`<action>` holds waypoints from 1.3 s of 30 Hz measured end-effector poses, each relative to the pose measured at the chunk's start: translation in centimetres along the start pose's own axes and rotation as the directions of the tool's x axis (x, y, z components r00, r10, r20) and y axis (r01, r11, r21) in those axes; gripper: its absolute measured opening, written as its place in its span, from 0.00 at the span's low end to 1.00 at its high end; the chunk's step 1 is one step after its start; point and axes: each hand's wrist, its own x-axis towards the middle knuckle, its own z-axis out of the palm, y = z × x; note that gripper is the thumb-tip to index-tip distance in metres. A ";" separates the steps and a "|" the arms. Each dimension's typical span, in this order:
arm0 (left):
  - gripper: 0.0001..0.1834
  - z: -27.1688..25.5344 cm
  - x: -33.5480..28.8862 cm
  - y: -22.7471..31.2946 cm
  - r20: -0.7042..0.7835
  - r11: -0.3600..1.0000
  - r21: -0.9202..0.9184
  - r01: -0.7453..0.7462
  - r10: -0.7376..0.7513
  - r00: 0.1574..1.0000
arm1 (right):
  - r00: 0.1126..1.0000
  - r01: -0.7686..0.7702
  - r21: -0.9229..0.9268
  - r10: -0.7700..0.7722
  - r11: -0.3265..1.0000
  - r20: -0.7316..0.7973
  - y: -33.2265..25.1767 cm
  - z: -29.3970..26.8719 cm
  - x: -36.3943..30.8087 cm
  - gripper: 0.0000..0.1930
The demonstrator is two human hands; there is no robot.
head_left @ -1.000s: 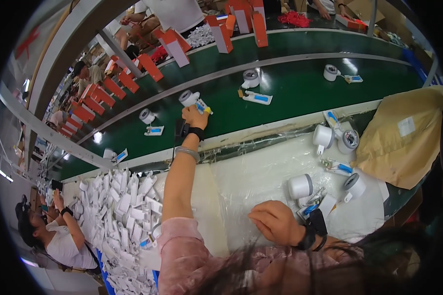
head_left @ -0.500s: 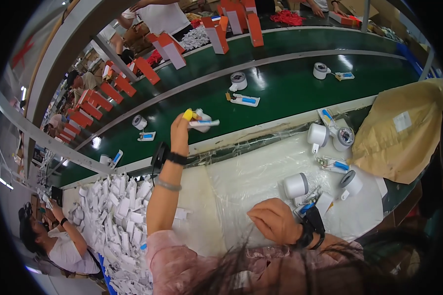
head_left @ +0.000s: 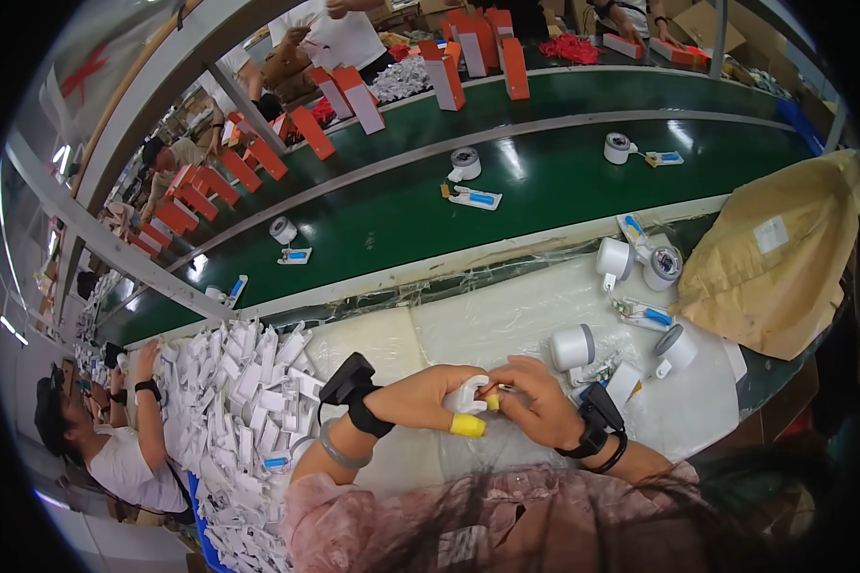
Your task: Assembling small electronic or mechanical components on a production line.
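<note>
In front of me, low over the table covering, my left hand (head_left: 422,396) is closed around a small white plastic part (head_left: 465,394). A yellow finger cover (head_left: 468,425) sits on its thumb. My right hand (head_left: 543,406) meets it from the right, its fingers pinched at the same part, with another bit of yellow between the hands. Fingers hide most of the part, so its full shape does not show. Just beyond my right hand lies a white cylindrical housing (head_left: 572,348) with a grey rim, and a similar housing (head_left: 677,351) is farther right.
A heap of white plastic parts (head_left: 244,382) fills the left side. Brown paper (head_left: 774,253) lies at the right. Across the far side, a green belt (head_left: 373,224) carries housings with blue-celled pieces, such as this one (head_left: 475,198). Orange boxes (head_left: 516,69) and co-workers are beyond; one person (head_left: 115,449) works at left.
My left hand has come back from above the belt's near edge, down to the middle of the table. My right hand has lifted slightly to meet it at the white part.
</note>
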 end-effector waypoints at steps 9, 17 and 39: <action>0.23 1.0 -1.0 -4.4 -0.406 0.988 -0.122 -0.098 0.041 0.913 | 0.975 -0.221 0.046 0.221 0.974 0.009 -0.8 0.6 -0.9 0.07; 0.19 1.5 -2.2 -5.5 -0.496 0.963 -0.107 -0.246 0.163 0.853 | 0.955 -0.092 0.055 0.072 0.994 0.287 -0.8 0.1 -0.1 0.10; 0.14 4.2 1.0 -6.7 -0.533 0.929 -0.325 -0.177 -0.025 0.846 | 0.975 0.001 -0.402 -0.090 0.916 -0.205 0.1 0.2 -0.2 0.14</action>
